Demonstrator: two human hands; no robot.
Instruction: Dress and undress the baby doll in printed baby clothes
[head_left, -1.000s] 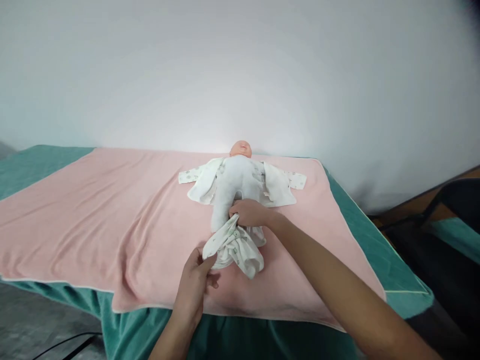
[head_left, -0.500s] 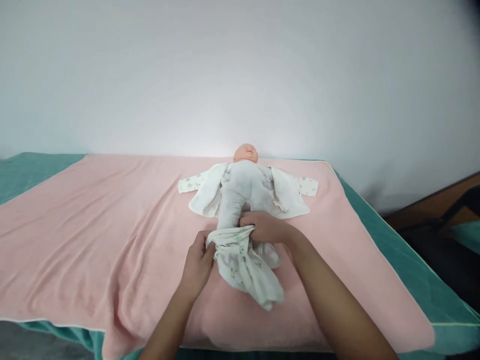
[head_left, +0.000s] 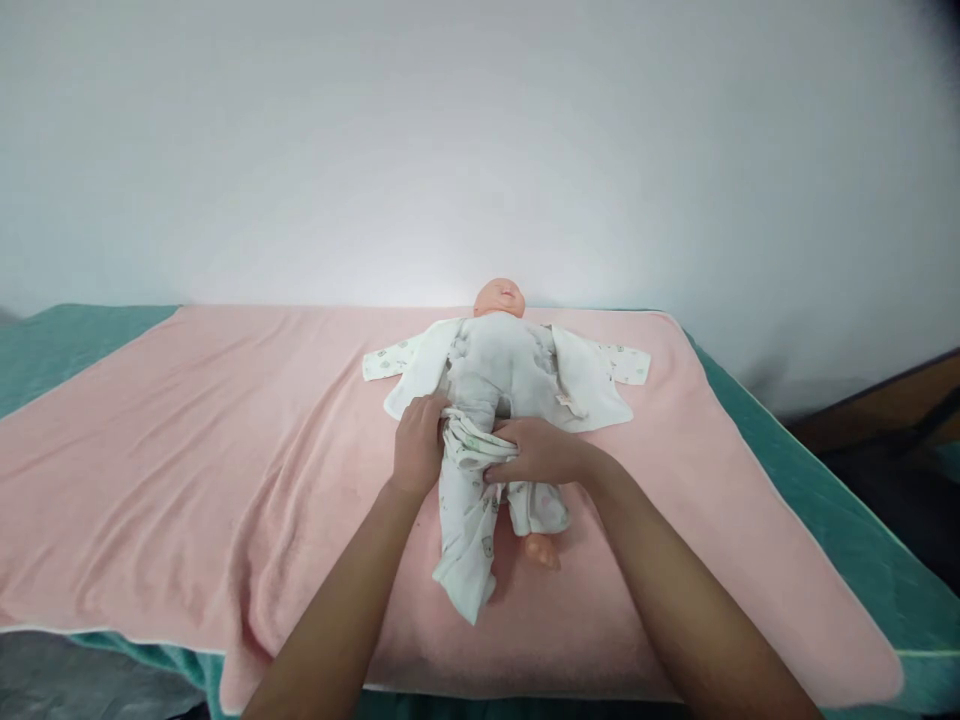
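A baby doll [head_left: 501, 345] with a white cloth body lies on its back, head toward the wall. Its white printed jacket [head_left: 592, 375] is spread open, with both sleeves out to the sides. White printed baby pants [head_left: 466, 510] cover the doll's legs, their waistband bunched around the thighs. My left hand [head_left: 421, 440] grips the waistband at its left edge. My right hand [head_left: 536, 452] pinches the band between the legs. One bare foot [head_left: 541, 550] shows below the right pant leg; the left pant leg hangs past the other foot, which is hidden.
A pink blanket [head_left: 315, 480] lies under the doll, wrinkled at the left. Beneath it is a green sheet [head_left: 787, 470]. A pale wall [head_left: 480, 140] rises behind, and a wooden board with dark items [head_left: 892, 410] stands at the right.
Both hands stay on the pants. My left hand has moved up, drawing the waistband higher on the left leg. The left pant leg now hangs straighter, and the bare foot has come into view.
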